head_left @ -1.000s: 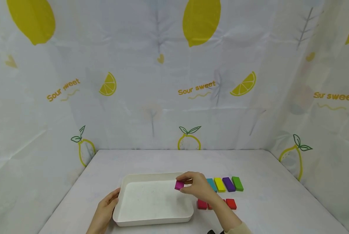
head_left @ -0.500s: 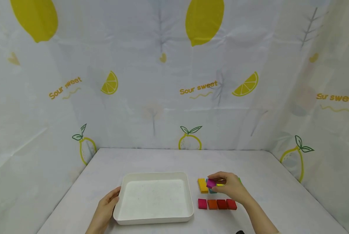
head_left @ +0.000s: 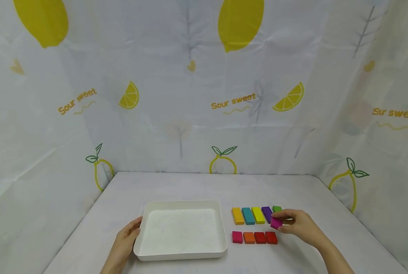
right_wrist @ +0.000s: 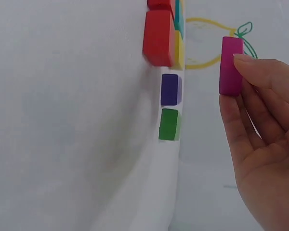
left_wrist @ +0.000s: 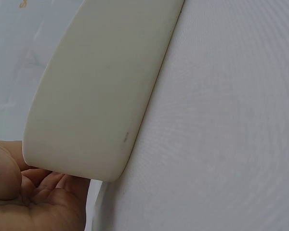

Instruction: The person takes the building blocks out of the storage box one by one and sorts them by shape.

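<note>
My right hand (head_left: pixel 301 224) pinches a magenta block (head_left: pixel 276 223) between thumb and fingers. In the head view the block overlaps the near end of the purple block (head_left: pixel 267 214), with the green block (head_left: pixel 277 209) partly behind my fingers. The right wrist view shows the magenta block (right_wrist: pixel 230 66) upright in my grip, apart from the purple (right_wrist: pixel 170 89) and green (right_wrist: pixel 169 124) blocks. On the left, my left hand (head_left: pixel 123 241) holds the left wall of a white rectangular tray (head_left: pixel 181 257), thumb at the rim and fingers along the outside. Nothing lies in the tray.
Right of the tray, the back row also has orange-yellow (head_left: pixel 238 216), teal (head_left: pixel 248 216) and yellow (head_left: pixel 258 215) blocks. The front row holds pink (head_left: pixel 237 237), orange (head_left: pixel 249 238) and two red blocks (head_left: pixel 271 238). Lemon-print cloth (head_left: pixel 176 114) walls the table's back and sides.
My right hand has carried the magenta block from over the tray's right side, rightward past the rows, to the right end of the back row. My left hand stays at the tray.
</note>
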The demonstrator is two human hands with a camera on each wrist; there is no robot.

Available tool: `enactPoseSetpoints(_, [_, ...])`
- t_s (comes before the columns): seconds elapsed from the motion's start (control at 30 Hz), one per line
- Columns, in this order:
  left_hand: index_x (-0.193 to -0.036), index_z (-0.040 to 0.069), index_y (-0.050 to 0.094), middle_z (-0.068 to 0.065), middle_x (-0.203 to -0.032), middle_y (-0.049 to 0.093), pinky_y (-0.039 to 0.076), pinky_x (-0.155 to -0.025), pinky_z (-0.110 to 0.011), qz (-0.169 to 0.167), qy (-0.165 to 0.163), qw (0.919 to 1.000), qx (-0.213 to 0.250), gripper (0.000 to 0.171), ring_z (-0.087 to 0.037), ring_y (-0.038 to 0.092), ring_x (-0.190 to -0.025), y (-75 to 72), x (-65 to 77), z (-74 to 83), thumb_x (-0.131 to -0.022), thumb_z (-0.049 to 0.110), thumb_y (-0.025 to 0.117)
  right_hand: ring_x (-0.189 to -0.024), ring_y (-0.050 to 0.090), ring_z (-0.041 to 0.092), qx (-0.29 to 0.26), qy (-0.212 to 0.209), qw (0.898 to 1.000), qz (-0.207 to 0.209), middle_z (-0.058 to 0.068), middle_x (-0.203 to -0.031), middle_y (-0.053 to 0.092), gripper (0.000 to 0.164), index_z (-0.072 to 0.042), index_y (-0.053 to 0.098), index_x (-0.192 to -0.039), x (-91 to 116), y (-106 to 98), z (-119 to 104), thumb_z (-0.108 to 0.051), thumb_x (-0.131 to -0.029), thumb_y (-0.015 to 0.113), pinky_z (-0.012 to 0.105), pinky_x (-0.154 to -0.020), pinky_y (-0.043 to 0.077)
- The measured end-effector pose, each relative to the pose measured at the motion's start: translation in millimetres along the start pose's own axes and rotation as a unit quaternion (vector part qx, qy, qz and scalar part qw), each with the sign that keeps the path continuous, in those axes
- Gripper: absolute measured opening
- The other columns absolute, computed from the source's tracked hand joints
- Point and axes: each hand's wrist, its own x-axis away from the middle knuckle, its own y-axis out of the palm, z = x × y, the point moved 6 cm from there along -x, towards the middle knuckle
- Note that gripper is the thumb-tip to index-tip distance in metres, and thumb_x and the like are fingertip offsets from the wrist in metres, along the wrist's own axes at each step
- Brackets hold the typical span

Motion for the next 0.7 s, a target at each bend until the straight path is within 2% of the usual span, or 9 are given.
enactPoseSetpoints(0.17, [-0.151,-0.006,0.031,-0.031,-0.154,0.035,0.049,-0.11,-0.033,-0.001,-0.002,1.0,-0.001,0.049,-0.044,0.036,-0.144,0.1,0.0,1.4,-0.104,0.007,0.037,-0.103,0.065,0.025,0.0,-0.008,0.999,-0.034,0.015,-0.115,0.07,0.042,0.002,0.066,-0.121,3,-5,13,-0.01,-0.082,0.075,0.03,-0.08,0.063])
enactPoseSetpoints(0.43, [-0.151,-0.005,0.031,-0.031,-0.154,0.035,0.05,-0.109,-0.031,-0.001,-0.005,1.0,-0.003,0.049,-0.044,0.035,-0.144,-0.1,0.4,0.0,-0.104,0.008,0.037,-0.1,0.062,0.024,-0.017,0.009,0.996,-0.088,0.015,-0.114,0.07,0.038,0.002,0.068,-0.117,4,-1,29,-0.003,-0.08,0.074,0.03,-0.079,0.063])
enactPoseSetpoints(0.7, [-0.151,-0.004,0.031,-0.03,-0.155,0.035,0.05,-0.11,-0.032,-0.004,-0.008,1.0,-0.001,0.049,-0.044,0.035,-0.145,0.6,-0.2,-1.7,-0.105,0.009,0.037,-0.098,0.062,0.023,-0.01,0.002,0.994,-0.107,0.012,-0.11,0.07,0.037,0.001,0.07,-0.114,1,5,35,-0.002,-0.078,0.075,0.033,-0.081,0.062])
